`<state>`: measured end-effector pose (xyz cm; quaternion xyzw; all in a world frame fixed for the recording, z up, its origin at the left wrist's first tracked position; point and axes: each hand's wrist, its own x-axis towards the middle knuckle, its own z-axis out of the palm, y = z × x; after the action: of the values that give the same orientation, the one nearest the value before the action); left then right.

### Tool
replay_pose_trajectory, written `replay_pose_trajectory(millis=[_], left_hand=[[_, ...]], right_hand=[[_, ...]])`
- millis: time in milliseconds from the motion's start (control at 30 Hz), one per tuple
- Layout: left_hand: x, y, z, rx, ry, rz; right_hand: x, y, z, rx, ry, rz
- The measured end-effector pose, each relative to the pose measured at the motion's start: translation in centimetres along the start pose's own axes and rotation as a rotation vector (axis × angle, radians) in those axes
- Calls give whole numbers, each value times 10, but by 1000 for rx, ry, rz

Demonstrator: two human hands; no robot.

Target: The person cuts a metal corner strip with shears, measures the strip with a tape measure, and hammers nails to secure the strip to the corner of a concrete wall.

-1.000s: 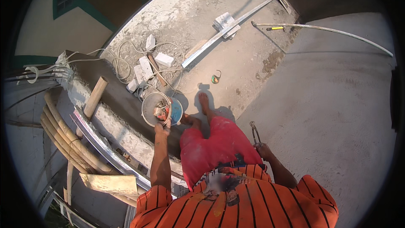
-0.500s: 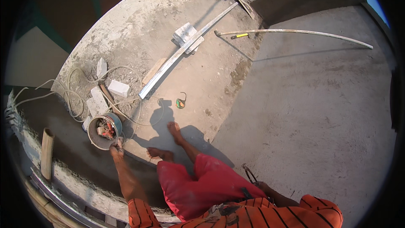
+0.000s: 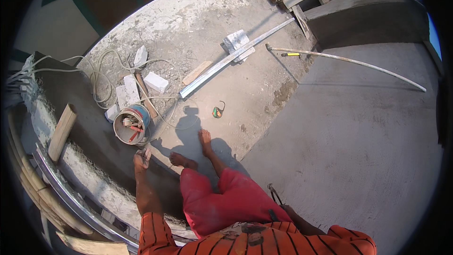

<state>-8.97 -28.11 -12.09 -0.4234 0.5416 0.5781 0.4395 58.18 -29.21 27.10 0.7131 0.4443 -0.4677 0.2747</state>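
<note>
My left hand (image 3: 142,157) is just below the bucket (image 3: 139,134), apart from its rim, with the fingers loosely stretched and nothing seen in them. The round bucket, bluish outside and grey with dried mortar inside, holds several hand tools (image 3: 134,130), some with red-orange handles. Beside my right hip, my right hand (image 3: 288,208) is closed on a dark metal tool (image 3: 273,192) with two thin curved arms; its other end is hidden by the hand. A tape measure (image 3: 217,112), green and orange, lies on the concrete beyond my feet.
White blocks (image 3: 156,82) and a pale hose (image 3: 96,82) lie around the bucket. A long metal bar (image 3: 236,56) rests across a block. To the right lies a long-handled hammer (image 3: 349,58) near a yellow-and-black tool (image 3: 290,55). A low wall (image 3: 89,167) runs along the left.
My left hand has let go of the bucket rim and drawn back toward me. The bucket now stands by the blocks. The view has shifted, while my right hand keeps its tool.
</note>
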Motion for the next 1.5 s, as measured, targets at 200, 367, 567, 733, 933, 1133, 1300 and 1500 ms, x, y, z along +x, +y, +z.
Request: replay_pose_trajectory(millis=[200, 367, 567, 733, 933, 1133, 1300, 1500], left_hand=[[-171, -29, -19, 841, -327, -44], [-298, -51, -71, 927, -373, 28], [-341, -79, -152, 598, -153, 117], [-356, -176, -221, 129, -262, -32], [-453, -291, -87, 429, -291, 497], [-434, -426, -76, 354, -82, 874], [-484, -404, -80, 710, 214, 633], [-529, -371, -137, -332, 592, 454]], right_hand=[[6, -51, -27, -29, 28, -294], [56, -188, -110, -340, 40, -537], [112, -274, -140, -513, 60, -703], [140, -335, -175, -657, -54, -981], [149, -400, -188, -771, -84, -799], [123, -434, -148, -889, -359, -850], [94, -461, -108, -1124, -592, -863], [4, -468, -65, -1092, -869, -782]])
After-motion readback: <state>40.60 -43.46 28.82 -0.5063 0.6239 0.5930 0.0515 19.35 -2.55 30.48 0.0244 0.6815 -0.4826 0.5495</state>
